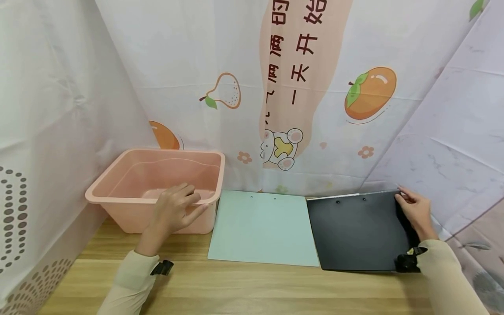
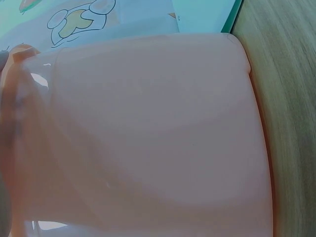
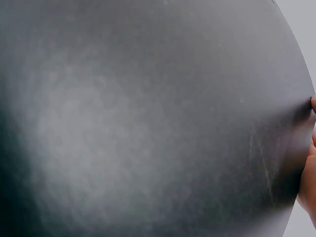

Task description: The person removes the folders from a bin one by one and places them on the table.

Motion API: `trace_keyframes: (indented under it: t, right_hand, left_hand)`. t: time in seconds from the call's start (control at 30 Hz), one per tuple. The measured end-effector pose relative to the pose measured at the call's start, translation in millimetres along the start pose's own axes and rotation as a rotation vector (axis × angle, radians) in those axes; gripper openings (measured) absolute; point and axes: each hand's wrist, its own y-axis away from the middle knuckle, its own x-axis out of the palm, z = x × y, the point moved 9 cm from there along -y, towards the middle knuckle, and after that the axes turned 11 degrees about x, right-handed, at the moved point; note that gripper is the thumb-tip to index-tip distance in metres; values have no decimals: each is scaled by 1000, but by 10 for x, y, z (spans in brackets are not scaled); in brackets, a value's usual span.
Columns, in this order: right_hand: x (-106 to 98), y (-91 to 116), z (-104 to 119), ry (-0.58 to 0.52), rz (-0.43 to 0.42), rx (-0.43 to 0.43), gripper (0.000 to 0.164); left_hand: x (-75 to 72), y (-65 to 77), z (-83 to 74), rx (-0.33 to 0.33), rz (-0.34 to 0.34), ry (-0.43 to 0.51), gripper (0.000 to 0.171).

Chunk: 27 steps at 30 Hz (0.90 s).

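Observation:
In the head view, my right hand (image 1: 416, 210) pinches the top right corner of a black file folder (image 1: 360, 236), and that side of the folder is bent up from the table. Its dark cover fills most of the right wrist view, with fingers (image 3: 310, 177) at the right edge. A mint-green folder (image 1: 264, 229) lies flat to its left; both show two small rivets near the top. My left hand (image 1: 173, 210) is over the front rim of a pink plastic basin (image 1: 153, 201), fingers loosely bent, thumb apart. The basin's wall (image 2: 148, 123) fills the left wrist view.
The wooden table (image 1: 244, 288) runs along the front. White printed curtains (image 1: 189, 52) hang close behind the basin and folders and along both sides. A white perforated panel (image 1: 17, 218) stands at the far left.

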Motion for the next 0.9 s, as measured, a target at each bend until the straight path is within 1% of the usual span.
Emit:
trace_keyframes:
  t: [0.1, 0.2, 0.33, 0.6, 0.73, 0.9]
  right_hand:
    - [16, -5, -11, 28, -8, 7, 38]
    - [37, -21, -59, 47, 7, 22, 40]
    - [53, -42, -135, 38, 29, 49, 41]
    - [104, -40, -211, 42, 72, 133, 46]
    - [120, -52, -263, 16, 63, 170, 47]
    - [135, -47, -354, -18, 40, 228, 47]
  left_hand:
    - [8, -1, -2, 3, 3, -2, 55]
    - [17, 2, 4, 0, 9, -5, 56]
    - [28, 8, 11, -5, 17, -5, 56]
    - [26, 4, -2, 1, -2, -10, 55]
    - [26, 3, 1, -4, -1, -7, 55]
    - [38, 8, 13, -18, 21, 1, 55]
